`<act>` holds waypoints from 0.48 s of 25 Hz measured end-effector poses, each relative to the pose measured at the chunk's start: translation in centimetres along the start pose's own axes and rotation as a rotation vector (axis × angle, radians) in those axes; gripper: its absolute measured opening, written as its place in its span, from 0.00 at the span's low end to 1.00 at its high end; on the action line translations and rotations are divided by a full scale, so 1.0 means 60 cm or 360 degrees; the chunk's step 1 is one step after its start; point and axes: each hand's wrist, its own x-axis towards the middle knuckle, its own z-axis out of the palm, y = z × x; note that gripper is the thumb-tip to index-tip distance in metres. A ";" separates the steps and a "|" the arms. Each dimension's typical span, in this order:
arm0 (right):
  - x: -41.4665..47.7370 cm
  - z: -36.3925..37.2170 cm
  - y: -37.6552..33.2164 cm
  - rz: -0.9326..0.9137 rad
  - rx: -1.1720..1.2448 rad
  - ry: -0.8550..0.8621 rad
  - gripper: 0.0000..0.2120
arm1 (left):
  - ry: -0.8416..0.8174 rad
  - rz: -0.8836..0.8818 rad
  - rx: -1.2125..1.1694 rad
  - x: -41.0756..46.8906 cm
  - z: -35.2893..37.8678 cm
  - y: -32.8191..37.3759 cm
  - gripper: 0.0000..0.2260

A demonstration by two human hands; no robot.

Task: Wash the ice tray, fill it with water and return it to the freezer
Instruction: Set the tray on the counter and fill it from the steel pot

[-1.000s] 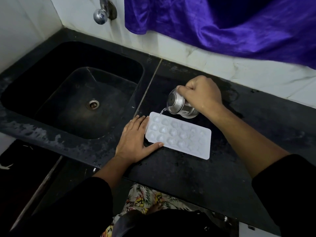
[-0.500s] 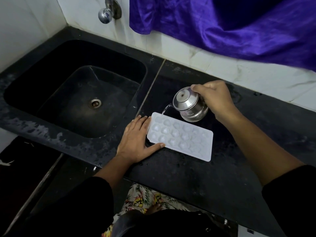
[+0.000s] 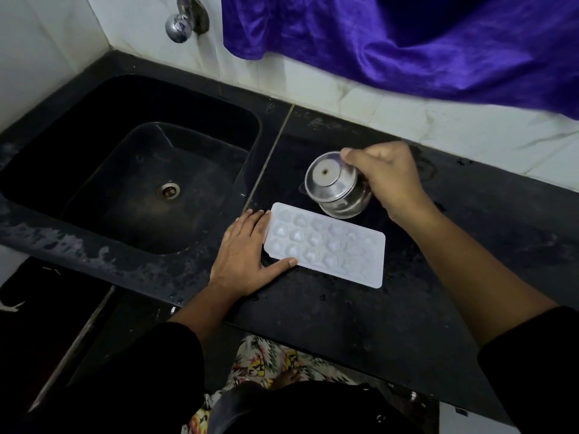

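Observation:
A white ice tray (image 3: 326, 247) with heart-shaped cells lies flat on the black counter (image 3: 344, 324), just right of the sink. My left hand (image 3: 247, 261) rests flat on the counter against the tray's left end, thumb along its near edge. My right hand (image 3: 388, 180) grips a small steel pot (image 3: 335, 189) by its rim, held just behind the tray's far edge and tipped less steeply than before. No stream of water shows from it.
A black sink (image 3: 131, 170) with a metal drain (image 3: 169, 191) takes up the left. A chrome tap (image 3: 181, 20) juts from the white tiled wall above it. A purple cloth (image 3: 423, 36) hangs over the wall behind the counter.
The steel pot has tipped back from a steep pour and moved slightly away from the tray; the water stream has stopped. My left hand stays at the tray's left end.

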 end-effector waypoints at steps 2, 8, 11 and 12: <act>-0.002 0.015 0.000 -0.0132 -0.0476 -0.0096 0.27 | 0.0005 -0.0001 0.0001 0.000 0.000 0.000 0.48; -0.014 0.054 -0.012 -0.0333 -0.1215 -0.0139 0.25 | -0.0002 0.0007 0.0000 0.000 0.002 -0.002 0.49; -0.018 0.065 -0.017 -0.0424 -0.1369 -0.0133 0.24 | -0.0005 0.0006 0.0000 -0.001 0.002 -0.002 0.49; -0.019 0.066 -0.019 -0.0444 -0.1395 -0.0129 0.24 | -0.0004 0.0006 0.0000 -0.002 0.002 -0.002 0.49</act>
